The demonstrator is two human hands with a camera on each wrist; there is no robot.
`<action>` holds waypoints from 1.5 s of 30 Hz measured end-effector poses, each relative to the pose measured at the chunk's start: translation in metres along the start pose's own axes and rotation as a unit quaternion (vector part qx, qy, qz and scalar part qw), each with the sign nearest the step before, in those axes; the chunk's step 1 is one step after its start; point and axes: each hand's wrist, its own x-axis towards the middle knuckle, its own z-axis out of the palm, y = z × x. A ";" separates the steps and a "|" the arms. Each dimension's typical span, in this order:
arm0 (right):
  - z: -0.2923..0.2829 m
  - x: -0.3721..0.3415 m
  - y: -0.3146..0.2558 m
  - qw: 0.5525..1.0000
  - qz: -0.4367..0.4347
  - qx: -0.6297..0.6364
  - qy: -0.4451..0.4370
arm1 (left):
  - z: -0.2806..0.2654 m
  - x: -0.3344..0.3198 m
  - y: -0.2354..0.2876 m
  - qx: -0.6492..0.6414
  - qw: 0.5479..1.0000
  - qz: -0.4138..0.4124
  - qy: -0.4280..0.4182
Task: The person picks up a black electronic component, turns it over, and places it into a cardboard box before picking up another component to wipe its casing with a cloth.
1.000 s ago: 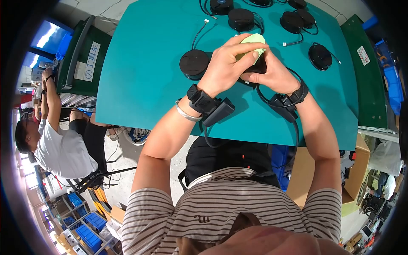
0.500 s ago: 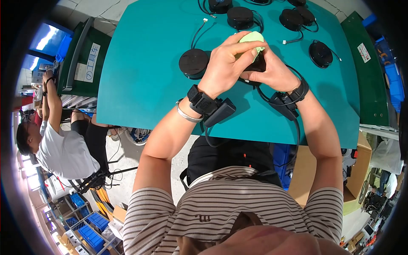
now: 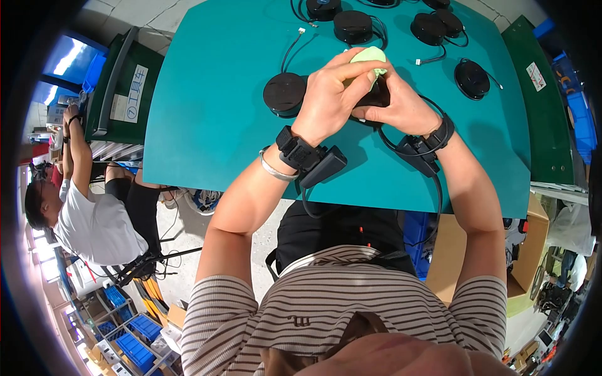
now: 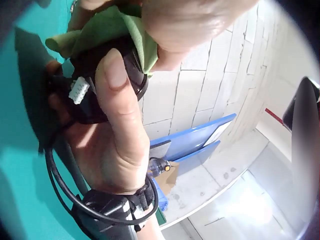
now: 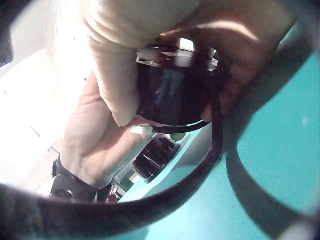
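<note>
In the head view, the left hand pinches a light green cloth over a round black part. The right hand grips that part from the other side, its thumb along the near edge. The left wrist view has the cloth draped on the part, and a white connector beside the right thumb. Seen from the right wrist, the part's dark, glossy face lies between the fingers, with the connector below it. Fingers hide much of the part.
Several round black parts with cables lie on the green table, one left of the hands, another at the right. A black cable loops by the right wrist. Another person sits at the left; a cardboard box stands below the table's edge.
Both hands, with the cloth and black part, appear very slightly farther left and up in the head view. Their grips look the same.
</note>
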 end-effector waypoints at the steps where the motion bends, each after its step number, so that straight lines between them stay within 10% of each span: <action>1: 0.001 0.000 0.002 1.000 -0.016 -0.009 0.005 | 0.000 0.000 -0.001 0.000 1.000 -0.003 0.001; 45: 0.002 0.000 0.005 0.998 -0.033 -0.057 0.012 | -0.017 0.007 0.002 -0.097 0.987 -0.084 -0.092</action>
